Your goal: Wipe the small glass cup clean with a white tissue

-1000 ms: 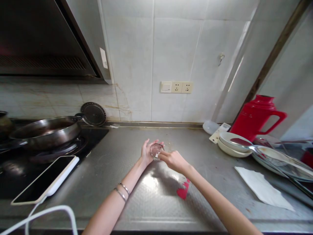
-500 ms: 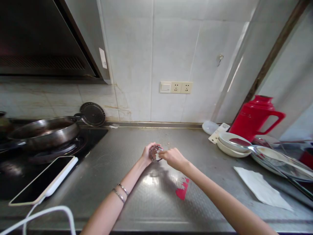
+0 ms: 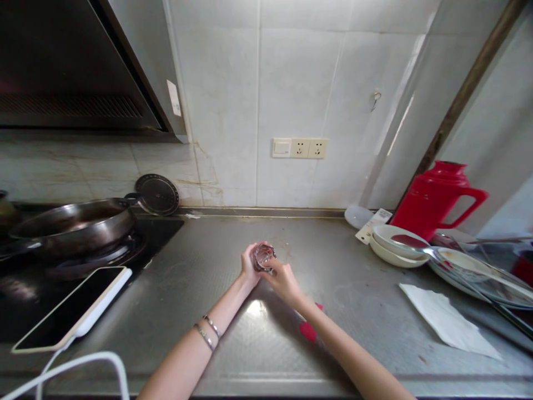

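Observation:
A small clear glass (image 3: 264,256) is held over the middle of the steel counter (image 3: 216,250). My left hand (image 3: 249,268) wraps round its left side, fingers curled. My right hand (image 3: 282,280) is closed against its right and lower side; whether something small is pinched in those fingers is hidden. Two thin bangles (image 3: 208,330) sit on my left wrist. A red scrap (image 3: 308,330) lies on the counter under my right forearm.
A pan (image 3: 70,225) sits on the black stove at left, a round lid (image 3: 157,194) leaning behind it. A phone (image 3: 70,308) with a white cable lies at front left. At right are stacked bowls (image 3: 395,244), plates, a red jug (image 3: 437,197) and a paper towel (image 3: 447,321).
My right hand has drawn in closer to the glass, from its right side to just below it. The glass has stayed in my left hand at about the same spot.

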The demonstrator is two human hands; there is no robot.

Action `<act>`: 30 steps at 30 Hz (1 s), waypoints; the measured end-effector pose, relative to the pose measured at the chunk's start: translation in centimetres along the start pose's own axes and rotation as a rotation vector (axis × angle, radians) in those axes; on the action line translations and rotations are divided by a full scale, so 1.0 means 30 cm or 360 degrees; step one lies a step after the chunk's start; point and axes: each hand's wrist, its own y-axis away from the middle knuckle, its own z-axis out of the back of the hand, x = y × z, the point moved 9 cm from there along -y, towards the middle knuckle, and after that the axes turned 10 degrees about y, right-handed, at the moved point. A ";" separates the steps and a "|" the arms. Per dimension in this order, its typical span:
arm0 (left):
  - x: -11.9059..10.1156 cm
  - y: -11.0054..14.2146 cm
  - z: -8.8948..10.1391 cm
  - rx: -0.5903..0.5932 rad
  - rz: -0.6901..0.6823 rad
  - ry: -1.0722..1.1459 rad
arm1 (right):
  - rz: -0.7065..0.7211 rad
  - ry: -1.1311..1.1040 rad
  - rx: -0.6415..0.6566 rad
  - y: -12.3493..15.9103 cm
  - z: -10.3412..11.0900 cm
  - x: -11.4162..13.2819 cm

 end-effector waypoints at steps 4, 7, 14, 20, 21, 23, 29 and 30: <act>-0.008 0.004 -0.038 0.0200 0.0060 0.0178 | 0.0203 0.0436 0.0209 -0.002 0.044 0.042; -0.013 0.008 -0.074 0.0345 0.0235 0.0193 | 0.0499 0.0779 0.0427 -0.001 0.084 0.086; 0.057 0.032 -0.064 0.0342 0.0712 -0.0174 | 0.0993 0.1207 0.0747 0.003 0.113 0.108; 0.030 0.001 -0.018 0.0045 0.0304 -0.0255 | 0.0895 0.1285 0.0796 -0.030 0.127 0.076; 0.017 -0.003 -0.019 0.0026 0.0216 -0.0236 | 0.0863 0.1301 0.0766 -0.033 0.130 0.075; -0.010 -0.005 -0.026 0.0026 0.0068 -0.0185 | 0.0803 0.1317 0.0703 -0.031 0.132 0.077; -0.043 0.010 -0.024 -0.0042 -0.0092 -0.0043 | 0.0476 0.1071 0.0595 0.001 0.081 0.052; -0.045 0.011 -0.021 -0.0049 -0.0117 -0.0020 | 0.0418 0.0960 0.0576 0.006 0.063 0.045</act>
